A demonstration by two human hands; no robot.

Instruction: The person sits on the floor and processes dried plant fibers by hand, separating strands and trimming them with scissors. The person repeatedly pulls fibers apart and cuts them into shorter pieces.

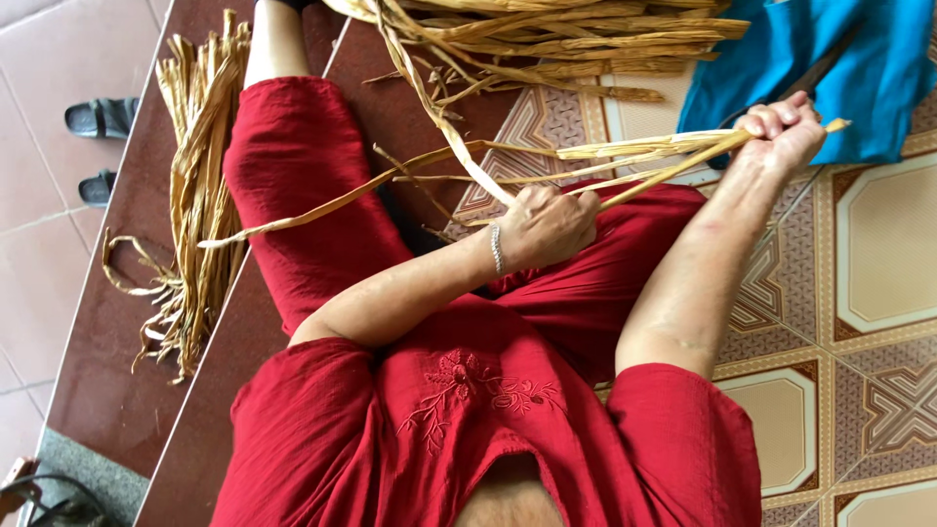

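Both hands, left hand (547, 226) and right hand (781, 132), pinch one dried leaf strip (664, 151) taut, loose strips (200, 185) beyond the red knee (293, 156) lying unworked.

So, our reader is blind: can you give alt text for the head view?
Seen from above, a seated person in red clothes pulls dried straw strips taut between the left hand and right hand. A straw bundle lies on the dark step at left, another pile ahead, blue cloth on the patterned tiles.

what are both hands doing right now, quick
Left hand: closed around the dried leaf strips.
Right hand: closed on the far end of the same strips.
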